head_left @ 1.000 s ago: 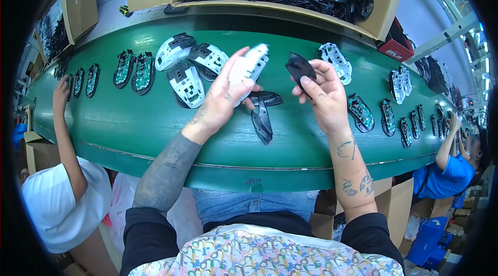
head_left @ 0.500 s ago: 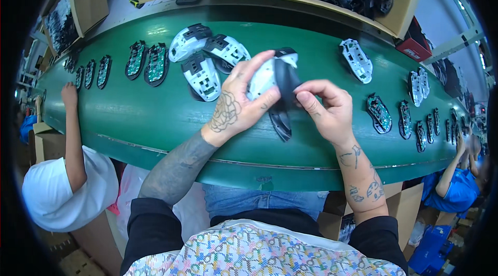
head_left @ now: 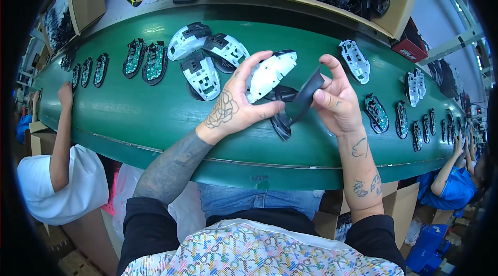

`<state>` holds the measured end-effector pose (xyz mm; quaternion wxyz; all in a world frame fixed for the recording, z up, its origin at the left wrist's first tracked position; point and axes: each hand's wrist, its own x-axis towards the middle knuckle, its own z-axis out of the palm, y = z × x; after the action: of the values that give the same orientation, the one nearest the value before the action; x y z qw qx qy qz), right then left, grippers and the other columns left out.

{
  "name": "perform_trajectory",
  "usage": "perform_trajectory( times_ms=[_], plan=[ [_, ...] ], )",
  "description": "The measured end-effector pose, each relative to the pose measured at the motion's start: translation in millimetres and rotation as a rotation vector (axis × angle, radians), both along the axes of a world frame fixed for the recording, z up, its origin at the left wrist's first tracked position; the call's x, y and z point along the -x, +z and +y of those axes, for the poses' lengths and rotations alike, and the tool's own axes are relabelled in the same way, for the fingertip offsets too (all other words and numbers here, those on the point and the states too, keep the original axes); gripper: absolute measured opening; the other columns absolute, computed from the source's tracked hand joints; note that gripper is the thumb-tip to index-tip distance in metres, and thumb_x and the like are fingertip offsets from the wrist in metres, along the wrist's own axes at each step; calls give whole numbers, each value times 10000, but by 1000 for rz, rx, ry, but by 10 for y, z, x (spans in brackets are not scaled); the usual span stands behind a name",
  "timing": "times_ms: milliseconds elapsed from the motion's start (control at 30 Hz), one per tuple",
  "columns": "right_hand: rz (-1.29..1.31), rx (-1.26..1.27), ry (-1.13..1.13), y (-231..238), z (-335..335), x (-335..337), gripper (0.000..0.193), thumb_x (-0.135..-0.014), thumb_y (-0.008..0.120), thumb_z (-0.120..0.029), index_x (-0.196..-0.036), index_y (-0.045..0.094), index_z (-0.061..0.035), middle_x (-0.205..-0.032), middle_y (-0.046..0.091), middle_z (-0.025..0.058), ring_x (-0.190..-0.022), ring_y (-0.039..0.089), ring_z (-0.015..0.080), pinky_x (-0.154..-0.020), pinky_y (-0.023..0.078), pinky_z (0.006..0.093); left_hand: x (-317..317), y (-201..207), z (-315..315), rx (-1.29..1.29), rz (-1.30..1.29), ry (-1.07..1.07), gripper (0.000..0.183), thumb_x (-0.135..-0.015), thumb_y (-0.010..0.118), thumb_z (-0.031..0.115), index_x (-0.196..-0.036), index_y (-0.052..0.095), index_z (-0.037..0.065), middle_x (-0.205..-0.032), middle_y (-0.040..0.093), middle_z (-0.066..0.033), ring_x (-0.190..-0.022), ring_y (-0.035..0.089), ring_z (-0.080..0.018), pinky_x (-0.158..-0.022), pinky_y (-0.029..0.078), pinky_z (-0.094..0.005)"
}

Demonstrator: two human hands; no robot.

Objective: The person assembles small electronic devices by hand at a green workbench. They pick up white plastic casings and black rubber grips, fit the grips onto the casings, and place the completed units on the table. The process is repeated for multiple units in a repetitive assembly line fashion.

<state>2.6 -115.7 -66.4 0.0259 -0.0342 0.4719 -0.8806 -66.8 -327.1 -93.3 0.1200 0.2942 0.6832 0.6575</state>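
In the left hand, the white shell (lengthwise) slants away rightward.

The cover no longer lies across the shell; it now stands on edge to the shell's right, apart from it, in the right hand; that hand's index finger now points upward, where half a second ago it pinches tight with the thumb; the shell's white face is bare again, and leans further right than a second ago; the left hand no longer lays its thumb over shell and cover, but stretches it out below the shell's lower edge.
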Motion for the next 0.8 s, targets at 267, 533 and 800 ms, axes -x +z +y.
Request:
perform_trajectory(
  times_ms=[267,533,800],
  plan=[
    [67,-12,-129,-69,-101,32,620,-808,719,49,-1301,383,-120,-1023,668,113,-948,629,168,-826,520,307,-55,159,-52,201,343,0,1016,-567,902,390,-1392,396,80,-1310,470,-169,-1225,480,-344,-1033,408,-417],
    [91,-86,-154,-88,-183,38,615,-797,730,54,-1292,400,-99,-1012,667,111,-962,630,172,-862,524,320,-62,106,-99,274,486,32,1094,-531,900,496,-1406,387,87,-1351,422,-204,-1269,430,-381,-1059,377,-452],
    [75,-189,-224,-61,-261,79,581,-785,745,47,-1260,423,-46,-1004,615,80,-905,615,141,-828,530,275,-47,145,-139,257,473,-1,958,-659,835,460,-1421,383,93,-1342,417,-228,-1243,449,-396,-1044,388,-448]
  ],
)
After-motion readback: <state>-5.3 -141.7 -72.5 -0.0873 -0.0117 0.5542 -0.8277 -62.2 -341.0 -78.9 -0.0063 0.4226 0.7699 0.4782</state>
